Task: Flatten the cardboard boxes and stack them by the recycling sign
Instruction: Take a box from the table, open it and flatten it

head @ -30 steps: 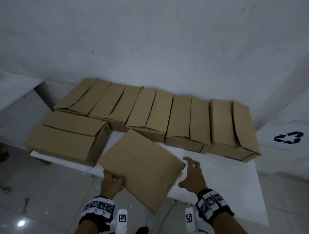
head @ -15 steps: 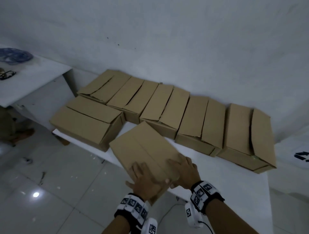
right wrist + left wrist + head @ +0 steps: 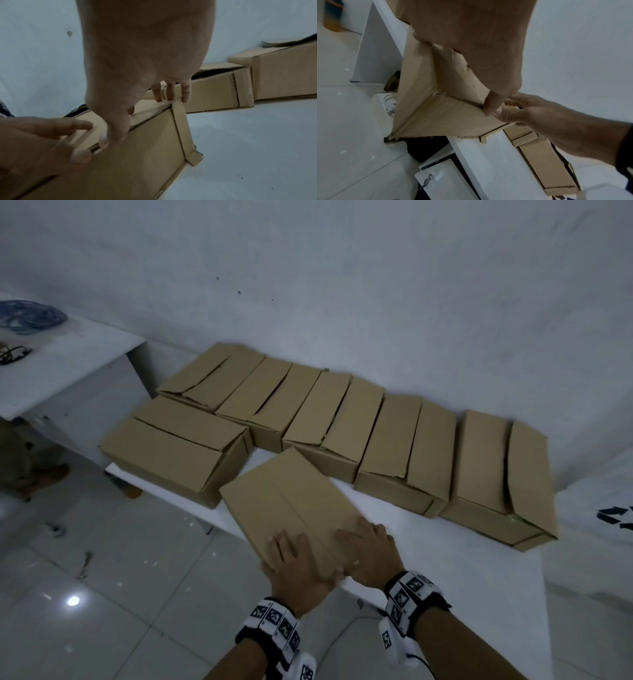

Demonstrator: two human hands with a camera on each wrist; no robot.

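We have both hands on the near end of the box [image 3: 291, 508], which lies slanted at lower centre of the head view, its near corner hanging off the table [image 3: 462, 577] edge. A second ago our left hand [image 3: 296, 568] gripped the box's left edge and our right hand [image 3: 368, 554] hovered spread beside it; now both have come together on top. The left lies with straight fingers over the top face and its thumb against the end panel. The right rests fingers on the top and hooks its thumb into the seam of the end flap, as the wrist views show. So we hold the box by pressing and prying, neither hand clenched around it.

We judge this as the start of opening the end flap so the box can collapse. It is not yet flat. The other boxes [image 3: 387, 440] sit in a row against the wall, unflattened, and the recycling sign [image 3: 616, 517] shows at the right edge with nothing stacked beside it.
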